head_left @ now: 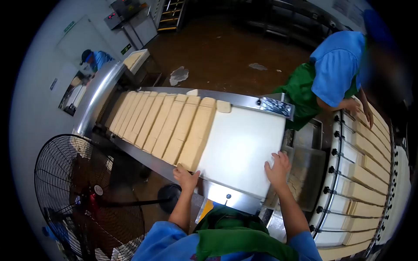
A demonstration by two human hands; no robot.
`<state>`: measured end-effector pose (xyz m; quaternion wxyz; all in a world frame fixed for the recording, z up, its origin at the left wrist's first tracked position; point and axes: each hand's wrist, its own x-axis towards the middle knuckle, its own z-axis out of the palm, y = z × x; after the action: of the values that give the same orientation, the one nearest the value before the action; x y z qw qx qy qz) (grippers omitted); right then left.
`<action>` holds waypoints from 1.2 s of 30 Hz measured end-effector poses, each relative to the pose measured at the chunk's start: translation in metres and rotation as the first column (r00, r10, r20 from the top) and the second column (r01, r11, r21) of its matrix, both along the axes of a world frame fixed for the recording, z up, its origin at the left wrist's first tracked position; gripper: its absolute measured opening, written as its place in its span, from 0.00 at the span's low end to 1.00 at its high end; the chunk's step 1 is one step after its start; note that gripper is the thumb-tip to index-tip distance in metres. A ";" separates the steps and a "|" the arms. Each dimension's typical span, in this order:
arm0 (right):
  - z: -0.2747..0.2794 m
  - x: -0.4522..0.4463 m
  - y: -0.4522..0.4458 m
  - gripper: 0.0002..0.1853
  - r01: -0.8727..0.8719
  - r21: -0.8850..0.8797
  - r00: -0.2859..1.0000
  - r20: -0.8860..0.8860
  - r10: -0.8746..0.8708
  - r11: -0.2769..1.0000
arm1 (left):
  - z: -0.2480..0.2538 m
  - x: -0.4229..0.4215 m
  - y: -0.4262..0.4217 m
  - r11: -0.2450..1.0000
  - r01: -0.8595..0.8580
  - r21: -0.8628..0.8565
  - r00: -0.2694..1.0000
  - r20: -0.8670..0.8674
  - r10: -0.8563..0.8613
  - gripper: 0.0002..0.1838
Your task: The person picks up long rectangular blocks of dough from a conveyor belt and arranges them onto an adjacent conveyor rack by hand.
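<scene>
Rows of long pale-yellow slabs, soft-looking like tofu or dough, lie side by side across a white conveyor belt (244, 139). My left hand (186, 178) is at the near end of the last slab (198, 135), thumb apart from the fingers, fingertips at or against its corner. A small loose piece (224, 107) sits by the far end of that slab. My right hand (278, 168) rests at the belt's right end, fingers spread, holding nothing. Whether it presses on the belt or its edge, I cannot tell.
To the right, another person (335, 69) reaches over a second conveyor (324, 187) with similar slabs between guide rods. A clear bin (307, 174) stands between the conveyors. At left is a caged fan (91, 191); a metal hood (98, 98) spans the belt's far end, with another person (98, 58) beyond.
</scene>
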<state>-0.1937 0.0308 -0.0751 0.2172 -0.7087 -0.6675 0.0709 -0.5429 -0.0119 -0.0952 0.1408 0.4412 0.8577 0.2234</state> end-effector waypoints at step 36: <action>0.053 -0.112 0.155 0.47 0.436 -0.405 0.878 -0.006 -0.479 0.803 | 0.044 0.011 0.047 0.553 0.805 -0.214 0.587 0.418 -0.693 0.50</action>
<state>-0.3053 0.1855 -0.0221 0.1175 -0.8726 -0.4358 0.1866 -0.5316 0.0354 -0.0510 0.4280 0.6934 0.5788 0.0303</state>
